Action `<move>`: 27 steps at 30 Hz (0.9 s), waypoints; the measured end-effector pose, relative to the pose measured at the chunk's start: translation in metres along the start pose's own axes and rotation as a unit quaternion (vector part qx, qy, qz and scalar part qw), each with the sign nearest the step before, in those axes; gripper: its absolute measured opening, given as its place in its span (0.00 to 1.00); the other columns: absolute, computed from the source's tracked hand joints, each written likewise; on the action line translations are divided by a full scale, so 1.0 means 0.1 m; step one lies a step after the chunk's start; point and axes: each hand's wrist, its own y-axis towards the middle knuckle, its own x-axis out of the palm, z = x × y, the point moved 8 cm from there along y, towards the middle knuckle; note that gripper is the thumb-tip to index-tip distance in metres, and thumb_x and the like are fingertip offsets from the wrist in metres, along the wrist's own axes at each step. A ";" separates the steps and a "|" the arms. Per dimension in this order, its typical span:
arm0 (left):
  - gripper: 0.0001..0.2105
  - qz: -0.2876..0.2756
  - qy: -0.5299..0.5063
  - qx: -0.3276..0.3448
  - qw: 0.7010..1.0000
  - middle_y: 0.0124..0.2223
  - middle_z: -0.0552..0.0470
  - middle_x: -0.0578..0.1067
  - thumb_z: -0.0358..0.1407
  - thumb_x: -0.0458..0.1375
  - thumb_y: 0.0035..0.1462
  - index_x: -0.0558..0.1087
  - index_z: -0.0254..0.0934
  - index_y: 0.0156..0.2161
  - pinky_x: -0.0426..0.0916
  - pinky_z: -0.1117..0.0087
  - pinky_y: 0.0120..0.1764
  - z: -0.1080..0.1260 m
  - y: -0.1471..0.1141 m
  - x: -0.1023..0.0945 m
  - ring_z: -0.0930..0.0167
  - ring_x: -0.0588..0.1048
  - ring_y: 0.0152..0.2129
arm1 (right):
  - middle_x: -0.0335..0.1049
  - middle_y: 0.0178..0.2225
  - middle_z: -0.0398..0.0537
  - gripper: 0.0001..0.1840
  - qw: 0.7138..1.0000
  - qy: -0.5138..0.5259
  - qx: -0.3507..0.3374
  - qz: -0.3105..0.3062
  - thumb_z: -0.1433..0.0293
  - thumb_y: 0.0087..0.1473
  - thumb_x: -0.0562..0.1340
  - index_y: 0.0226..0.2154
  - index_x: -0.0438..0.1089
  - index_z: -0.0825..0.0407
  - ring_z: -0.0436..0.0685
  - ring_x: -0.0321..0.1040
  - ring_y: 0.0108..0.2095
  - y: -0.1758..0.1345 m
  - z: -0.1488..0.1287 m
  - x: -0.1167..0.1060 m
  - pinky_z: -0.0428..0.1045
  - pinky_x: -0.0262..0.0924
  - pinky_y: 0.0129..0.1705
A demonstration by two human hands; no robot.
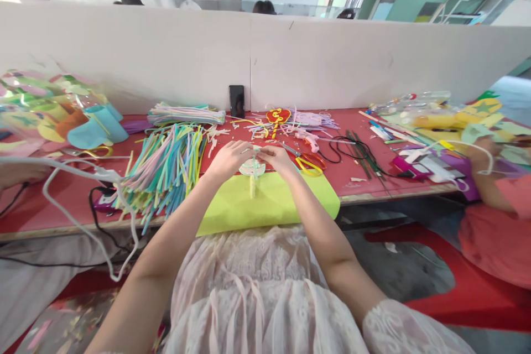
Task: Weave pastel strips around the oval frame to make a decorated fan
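My left hand (pixel 233 156) and my right hand (pixel 275 157) meet over a yellow-green mat (pixel 274 204). Their fingertips are pinched together on a small pale green strip, which looks like a pipe cleaner and is mostly hidden by the fingers. Just below them is a pale green and white rounded craft piece (pixel 248 168) with a pale yellow stem (pixel 253 188). Whether the strip is joined to this piece I cannot tell. To the left lies a large heap of pastel pipe cleaners (pixel 166 163).
Right of my hands lie yellow-handled scissors (pixel 310 166), orange-handled pliers (pixel 315 160) and a pink glue gun (pixel 310 141). A red-and-yellow craft piece (pixel 277 117) lies behind, near a phone (pixel 237 101) against the partition (pixel 186 55). Co-workers sit on both sides; a white cable (pixel 89 232) hangs left.
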 end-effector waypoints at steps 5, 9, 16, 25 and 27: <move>0.09 0.025 0.029 0.019 0.999 0.42 0.48 0.72 0.34 0.50 0.57 0.71 0.38 0.40 0.62 0.67 0.41 0.05 -0.01 -0.01 0.69 0.69 0.39 | 0.71 0.29 0.45 0.15 0.998 -0.052 -0.027 -0.009 0.60 0.46 0.62 0.32 0.72 0.54 0.50 0.66 0.29 -0.02 -0.08 0.05 0.46 0.60 0.35; 0.10 0.046 -0.012 -0.012 0.999 0.40 0.48 0.73 0.36 0.50 0.58 0.70 0.37 0.41 0.63 0.69 0.41 -0.02 -0.01 -0.02 0.70 0.70 0.38 | 0.71 0.29 0.45 0.14 0.995 -0.091 -0.037 0.008 0.60 0.47 0.61 0.30 0.72 0.54 0.50 0.66 0.29 -0.03 -0.13 0.02 0.45 0.60 0.34; 0.12 0.032 0.021 -0.029 0.999 0.41 0.48 0.73 0.38 0.52 0.57 0.70 0.38 0.45 0.63 0.68 0.42 -0.08 -0.01 0.00 0.69 0.70 0.39 | 0.73 0.29 0.47 0.17 0.995 -0.099 -0.018 0.000 0.57 0.45 0.62 0.32 0.72 0.54 0.53 0.68 0.29 -0.08 -0.17 0.03 0.47 0.62 0.34; 0.12 0.049 0.061 -0.027 0.997 0.37 0.48 0.73 0.40 0.50 0.58 0.71 0.37 0.41 0.62 0.68 0.38 -0.08 0.01 0.06 0.68 0.71 0.36 | 0.73 0.28 0.47 0.16 0.991 -0.110 -0.045 0.059 0.58 0.45 0.61 0.29 0.72 0.55 0.54 0.68 0.30 -0.02 -0.13 -0.03 0.49 0.62 0.36; 0.12 0.054 0.066 -0.039 0.996 0.37 0.48 0.73 0.40 0.49 0.58 0.71 0.37 0.41 0.62 0.68 0.38 -0.09 0.01 0.08 0.68 0.71 0.35 | 0.73 0.29 0.48 0.17 0.990 -0.111 -0.049 0.077 0.58 0.45 0.61 0.30 0.72 0.55 0.55 0.69 0.31 -0.01 -0.12 -0.05 0.50 0.62 0.37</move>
